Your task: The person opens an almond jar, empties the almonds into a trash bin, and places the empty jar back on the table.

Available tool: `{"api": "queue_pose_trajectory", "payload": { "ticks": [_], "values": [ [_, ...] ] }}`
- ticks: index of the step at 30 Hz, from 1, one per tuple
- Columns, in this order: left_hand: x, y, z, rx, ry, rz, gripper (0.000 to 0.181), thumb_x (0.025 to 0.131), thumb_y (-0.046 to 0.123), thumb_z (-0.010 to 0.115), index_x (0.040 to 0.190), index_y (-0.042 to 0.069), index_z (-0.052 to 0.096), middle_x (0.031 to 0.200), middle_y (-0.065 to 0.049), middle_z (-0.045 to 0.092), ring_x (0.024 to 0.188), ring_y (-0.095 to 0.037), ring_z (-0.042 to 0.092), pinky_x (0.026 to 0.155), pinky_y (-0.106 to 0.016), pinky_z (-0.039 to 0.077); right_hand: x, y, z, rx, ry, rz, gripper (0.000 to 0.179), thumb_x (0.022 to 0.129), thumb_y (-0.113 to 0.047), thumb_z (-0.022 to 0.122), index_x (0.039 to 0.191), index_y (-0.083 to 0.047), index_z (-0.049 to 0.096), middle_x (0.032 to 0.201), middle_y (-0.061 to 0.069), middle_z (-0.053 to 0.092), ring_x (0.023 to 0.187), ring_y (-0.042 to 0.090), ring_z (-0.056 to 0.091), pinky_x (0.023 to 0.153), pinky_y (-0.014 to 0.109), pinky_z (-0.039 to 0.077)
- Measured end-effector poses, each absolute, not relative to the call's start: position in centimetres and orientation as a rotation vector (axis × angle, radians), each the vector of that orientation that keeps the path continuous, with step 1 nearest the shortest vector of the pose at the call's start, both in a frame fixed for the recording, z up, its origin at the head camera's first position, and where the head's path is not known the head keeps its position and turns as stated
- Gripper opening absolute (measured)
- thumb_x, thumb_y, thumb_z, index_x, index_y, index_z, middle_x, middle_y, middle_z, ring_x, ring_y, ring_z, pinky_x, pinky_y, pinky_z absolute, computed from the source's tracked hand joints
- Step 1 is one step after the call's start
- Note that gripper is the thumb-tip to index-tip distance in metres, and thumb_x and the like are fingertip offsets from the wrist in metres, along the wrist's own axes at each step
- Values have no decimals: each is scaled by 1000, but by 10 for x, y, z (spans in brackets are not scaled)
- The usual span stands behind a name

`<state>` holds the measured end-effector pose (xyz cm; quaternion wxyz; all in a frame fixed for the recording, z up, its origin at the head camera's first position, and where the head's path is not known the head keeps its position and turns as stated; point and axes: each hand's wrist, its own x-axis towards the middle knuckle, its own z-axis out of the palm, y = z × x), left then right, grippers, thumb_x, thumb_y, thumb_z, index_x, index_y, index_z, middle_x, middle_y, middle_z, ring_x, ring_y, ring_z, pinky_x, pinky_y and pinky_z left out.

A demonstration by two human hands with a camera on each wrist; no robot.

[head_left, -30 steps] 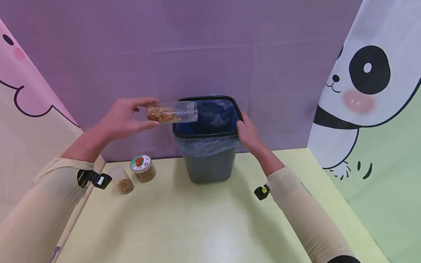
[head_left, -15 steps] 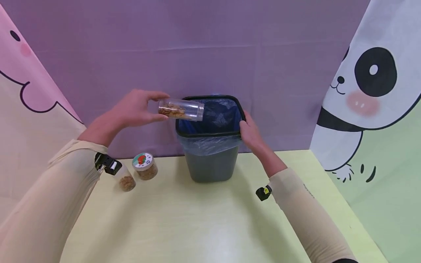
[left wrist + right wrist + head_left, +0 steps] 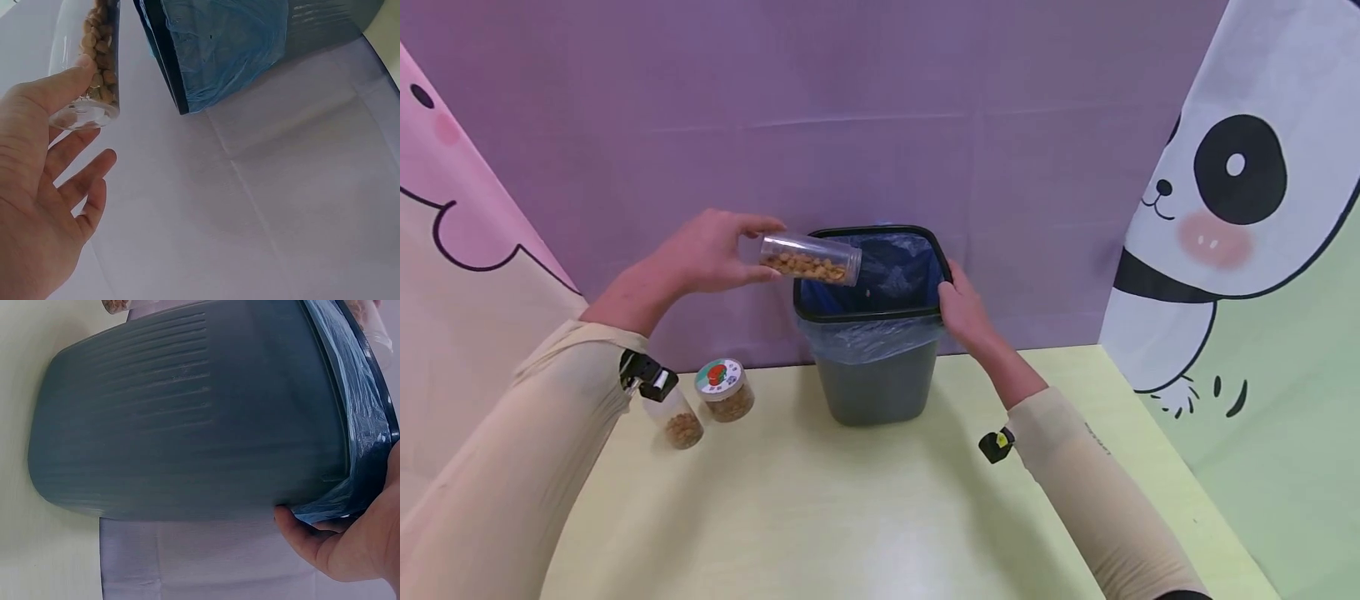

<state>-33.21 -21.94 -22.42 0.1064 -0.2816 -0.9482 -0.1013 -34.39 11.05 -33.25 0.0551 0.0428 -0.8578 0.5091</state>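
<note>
My left hand [image 3: 703,250] pinches the base end of a clear plastic jar [image 3: 811,259] between thumb and fingers. The jar lies almost level, its uncapped mouth dipping slightly to the right over the bin's opening. Peanuts [image 3: 100,50] are spread along its lower side. My right hand [image 3: 967,310] grips the right rim of a grey trash bin [image 3: 874,387], which stands upright on the table. A blue bag [image 3: 369,425] lines the bin and folds over its rim. One small pale speck shows inside, too small to identify.
Left of the bin, a short jar [image 3: 726,392] with a white and green lid stands on the table [image 3: 820,517]. Beside it is a second clear container [image 3: 679,423] of brown pieces, partly behind my left wrist camera. A purple cloth wall [image 3: 865,108] rises behind.
My left hand has moved right, bringing the jar's mouth further over the bin. The jar now tips mouth-down, and the peanuts have slid from its base toward its mouth. My right hand keeps its grip.
</note>
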Motion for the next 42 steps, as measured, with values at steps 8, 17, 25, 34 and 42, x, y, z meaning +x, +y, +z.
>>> {"api": "queue_pose_trajectory", "payload": {
  "ticks": [8, 17, 25, 34, 42],
  "values": [
    [-337, -216, -225, -844, -2793, -216, 67, 71, 55, 63, 126, 19, 48, 116, -5, 54, 102, -24, 48, 75, -46, 41, -342, 111, -336, 141, -2601, 1516, 49, 91, -25, 24, 139, -20, 23, 140, 0, 27, 126, 21, 24, 100, 44, 20],
    [-340, -210, -226, -872, -2740, -43, 61, 73, 41, 69, 126, 19, 48, 120, -6, 52, 100, -28, 51, 76, -48, 41, -345, 108, -337, 154, -2580, 1509, 49, 90, -24, 25, 139, -20, 25, 139, 0, 29, 125, 21, 26, 100, 43, 21],
    [-342, -213, -233, -859, -2726, -79, 60, 71, 38, 71, 125, 19, 49, 120, -5, 52, 102, -28, 50, 78, -49, 40, -348, 104, -337, 171, -2578, 1517, 48, 90, -26, 25, 138, -21, 26, 139, 1, 30, 124, 22, 28, 99, 44, 22],
    [-347, -208, -239, -852, -2749, -77, 61, 71, 37, 71, 125, 18, 49, 122, -5, 52, 104, -30, 49, 78, -49, 40, -352, 105, -338, 169, -2563, 1546, 50, 90, -25, 25, 139, -20, 25, 139, 1, 29, 125, 21, 26, 99, 44, 22],
    [-349, -207, -242, -865, -2740, -62, 62, 72, 36, 71, 126, 17, 48, 123, -6, 51, 106, -30, 48, 81, -49, 39, -352, 104, -339, 150, -2568, 1548, 50, 89, -26, 25, 139, -21, 24, 140, 0, 29, 125, 21, 26, 100, 44, 21]
  ]
}}
